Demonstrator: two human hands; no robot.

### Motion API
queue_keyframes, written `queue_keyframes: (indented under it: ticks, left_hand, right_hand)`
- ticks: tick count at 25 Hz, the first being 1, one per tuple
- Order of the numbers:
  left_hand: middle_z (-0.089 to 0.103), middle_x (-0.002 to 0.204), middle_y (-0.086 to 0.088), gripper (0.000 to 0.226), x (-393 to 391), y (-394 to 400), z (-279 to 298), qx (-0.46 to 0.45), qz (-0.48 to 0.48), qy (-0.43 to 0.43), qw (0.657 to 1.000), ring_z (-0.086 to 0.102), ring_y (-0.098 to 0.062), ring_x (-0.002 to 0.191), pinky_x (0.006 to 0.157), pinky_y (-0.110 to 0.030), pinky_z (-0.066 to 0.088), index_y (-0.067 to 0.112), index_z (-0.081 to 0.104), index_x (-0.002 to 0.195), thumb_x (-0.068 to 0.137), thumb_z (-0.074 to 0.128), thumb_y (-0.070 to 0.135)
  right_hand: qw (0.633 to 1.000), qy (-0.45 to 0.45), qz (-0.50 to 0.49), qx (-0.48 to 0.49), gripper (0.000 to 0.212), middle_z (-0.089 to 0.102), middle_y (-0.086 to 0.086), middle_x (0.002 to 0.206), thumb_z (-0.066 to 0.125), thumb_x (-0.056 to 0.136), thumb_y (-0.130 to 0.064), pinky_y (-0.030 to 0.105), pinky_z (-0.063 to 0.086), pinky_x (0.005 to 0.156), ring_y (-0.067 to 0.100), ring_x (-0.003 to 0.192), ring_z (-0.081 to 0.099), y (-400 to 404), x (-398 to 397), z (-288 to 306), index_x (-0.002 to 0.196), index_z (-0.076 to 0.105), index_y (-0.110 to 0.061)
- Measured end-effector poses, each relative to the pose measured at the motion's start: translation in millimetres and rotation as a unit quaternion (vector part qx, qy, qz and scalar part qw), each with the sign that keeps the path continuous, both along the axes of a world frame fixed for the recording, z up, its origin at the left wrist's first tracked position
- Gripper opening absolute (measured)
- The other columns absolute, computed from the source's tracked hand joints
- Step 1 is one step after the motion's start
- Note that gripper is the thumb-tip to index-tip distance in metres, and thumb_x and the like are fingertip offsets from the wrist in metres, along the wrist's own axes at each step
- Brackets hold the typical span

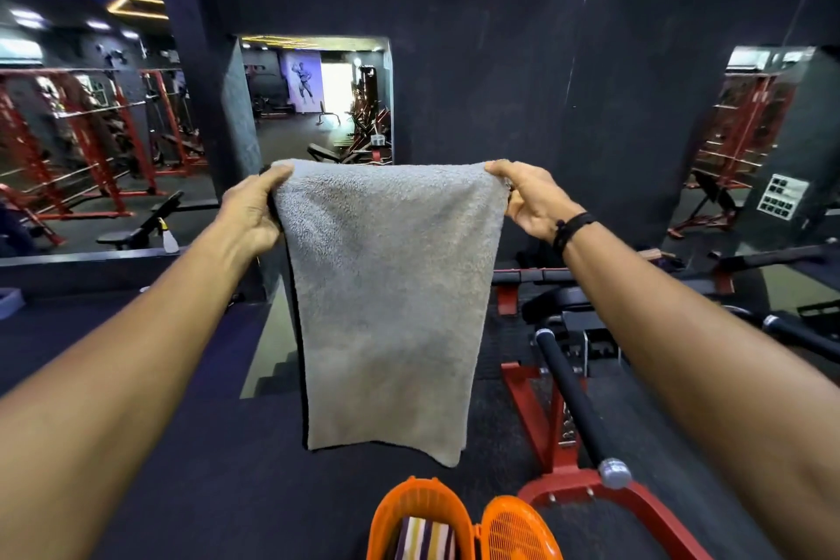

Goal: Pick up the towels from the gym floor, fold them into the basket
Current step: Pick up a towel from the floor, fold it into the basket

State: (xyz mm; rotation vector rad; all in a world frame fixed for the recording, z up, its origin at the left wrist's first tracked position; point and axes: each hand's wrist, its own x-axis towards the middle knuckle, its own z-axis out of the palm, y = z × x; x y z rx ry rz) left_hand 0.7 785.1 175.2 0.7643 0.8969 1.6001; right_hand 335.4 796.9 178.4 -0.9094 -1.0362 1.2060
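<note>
Orange plastic mesh formed the basket [420, 514] at the bottom edge of the view, nearest the camera, standing on the dark gym floor [204, 491]. A folded striped towel [425, 539] lay inside it, and the basket's lid [518, 530] stood open beside it on the right. Just right of the basket ran the red frame of a machine [586, 487] with a black padded bar [575, 400] ending in a grey cap.

Above the basket hung the grey towel [386, 300], held up in the air at arm's length, its lower edge clear of the basket's rim. The left hand [252, 214] pinched the towel's top left corner, thumb over the upper edge and fingers curled behind the cloth. The right hand [529, 200] pinched the top right corner in the same way, and a black wristband [570, 230] sat on that wrist. The top edge was stretched between the two hands.

Farther off stood a dark wall [500, 82], with a mirror [318, 100] showing red racks and benches.
</note>
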Motion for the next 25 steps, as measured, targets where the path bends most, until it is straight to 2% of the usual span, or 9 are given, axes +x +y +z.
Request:
queue_keyframes:
  ticks: [4,7,10,12,15,18,20,23,25]
  left_hand:
    - [0.066,0.087,-0.001,0.04,-1.3,-4.3,1.3,0.038,-0.004,0.069,0.997,0.064,-0.008,0.071,0.048,-0.014,0.05,0.015,0.057,0.104,0.074,0.069,-0.009]
    - [0.071,0.071,0.003,0.031,0.0,-16.2,0.6,0.014,0.031,0.212,0.977,0.063,-0.002,0.051,0.043,-0.016,0.049,0.013,0.066,0.101,0.075,0.074,-0.003]
    - [0.065,0.072,0.001,0.03,-5.0,-14.4,-4.2,0.027,0.148,0.466,0.872,0.054,-0.004,0.055,0.046,-0.018,0.043,0.017,0.071,0.089,0.064,0.087,0.021]
    - [0.063,0.073,-0.002,0.028,-4.2,-15.7,-4.3,0.045,0.177,0.57,0.801,0.05,-0.01,0.062,0.049,-0.018,0.039,0.018,0.072,0.082,0.062,0.088,0.03]
    - [0.062,0.071,-0.003,0.031,-10.3,-11.9,-9.9,0.044,0.094,0.634,0.766,0.05,-0.013,0.063,0.051,-0.013,0.037,0.013,0.071,0.077,0.062,0.087,0.034]
    - [0.061,0.062,-0.003,0.051,-20.0,-15.4,-11.3,-0.022,-0.121,0.675,0.727,0.05,-0.016,0.061,0.056,-0.022,0.038,0.013,0.072,0.067,0.039,0.085,0.053]
    - [0.063,0.057,0.004,0.053,-14.7,-14.9,1.1,0.009,-0.143,0.639,0.756,0.052,-0.013,0.06,0.053,-0.021,0.041,0.013,0.073,0.07,0.036,0.084,0.053]
    - [0.071,0.069,0.014,0.029,2.1,-7.5,24.3,0.153,-0.023,0.357,0.921,0.065,-0.004,0.069,0.06,-0.016,0.051,0.017,0.066,0.088,0.068,0.081,0.03]
    - [0.074,0.091,0.008,0.053,8.6,-4.4,17.5,0.098,-0.067,0.357,0.926,0.069,-0.008,0.089,0.084,-0.026,0.054,0.013,0.068,0.099,0.06,0.087,0.045]
  right_hand:
    - [1.0,0.011,0.004,0.009,0.037,0.062,0.008,0.095,0.07,0.072,0.012,0.027,0.056,0.066,0.018,0.086,0.064,1.0,3.2,0.0,0.098,0.058,-0.011]
    - [0.992,-0.119,-0.022,0.043,0.037,0.068,0.007,0.092,0.072,0.077,0.007,0.023,0.057,0.072,0.013,0.08,0.066,-2.5,11.0,-2.1,0.112,0.063,-0.001]
    - [0.912,-0.368,-0.12,0.133,0.014,0.07,0.003,0.08,0.08,0.074,-0.013,0.03,0.054,0.073,0.012,0.075,0.063,0.2,17.9,-10.8,0.085,0.073,-0.016]
    - [0.86,-0.462,-0.162,0.146,0.008,0.065,-0.003,0.073,0.079,0.076,-0.019,0.02,0.046,0.064,0.007,0.07,0.056,-2.3,19.4,-15.2,0.078,0.072,-0.016]
    - [0.829,-0.523,-0.142,0.14,0.013,0.057,-0.006,0.067,0.077,0.079,-0.021,0.019,0.039,0.06,0.002,0.064,0.048,-7.5,24.5,-19.7,0.076,0.068,-0.013]
    - [0.809,-0.583,-0.002,0.074,0.017,0.062,-0.003,0.07,0.078,0.079,-0.022,0.028,0.046,0.069,0.007,0.066,0.055,-11.3,32.8,-24.2,0.073,0.065,-0.013]
    - [0.834,-0.544,0.066,0.066,0.016,0.062,-0.002,0.065,0.075,0.081,-0.016,0.031,0.048,0.066,0.009,0.061,0.055,-11.4,35.9,-6.4,0.072,0.063,-0.012]
    - [0.932,-0.332,0.021,0.147,0.012,0.069,-0.009,0.072,0.071,0.084,-0.015,0.022,0.048,0.056,0.002,0.063,0.062,-12.3,32.6,43.7,0.089,0.061,-0.011]
    - [0.944,-0.301,0.102,0.091,0.054,0.073,0.0,0.103,0.082,0.069,-0.035,0.032,0.057,0.075,0.013,0.092,0.07,-14.2,24.3,50.2,0.114,0.062,-0.012]
